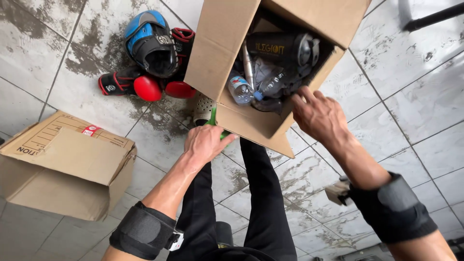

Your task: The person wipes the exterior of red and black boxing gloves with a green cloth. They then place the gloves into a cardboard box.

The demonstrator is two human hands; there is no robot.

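**Two hands at an open cardboard box on a tiled floor**

Nearest the camera, both forearms wear black bands just below the elbow, and the person's dark trouser legs run down between them toward the floor. The left hand (pixel 205 142) grips the near bottom corner of the open cardboard box (pixel 217 53), fingers curled under its edge, with a sliver of something green showing at the fingertips; what that green thing is cannot be told. The right hand (pixel 316 113) reaches over the box's right rim, fingers bent down into the opening; whether it has closed on anything inside cannot be told.

The box is tilted, its mouth turned toward the camera. Inside lie clear plastic bottles (pixel 240 90), one with a blue cap, a dark cylindrical bottle (pixel 278 48) lying on its side above them, and other dark items that are hard to make out.

To the left, on the floor, a second cardboard box (pixel 63 166) lies on its side with a flap open. Farther off, beyond it, a blue and black helmet (pixel 150 43) rests on the wet grey tiles (pixel 415 96), touching a pair of red and black gloves (pixel 145 87).
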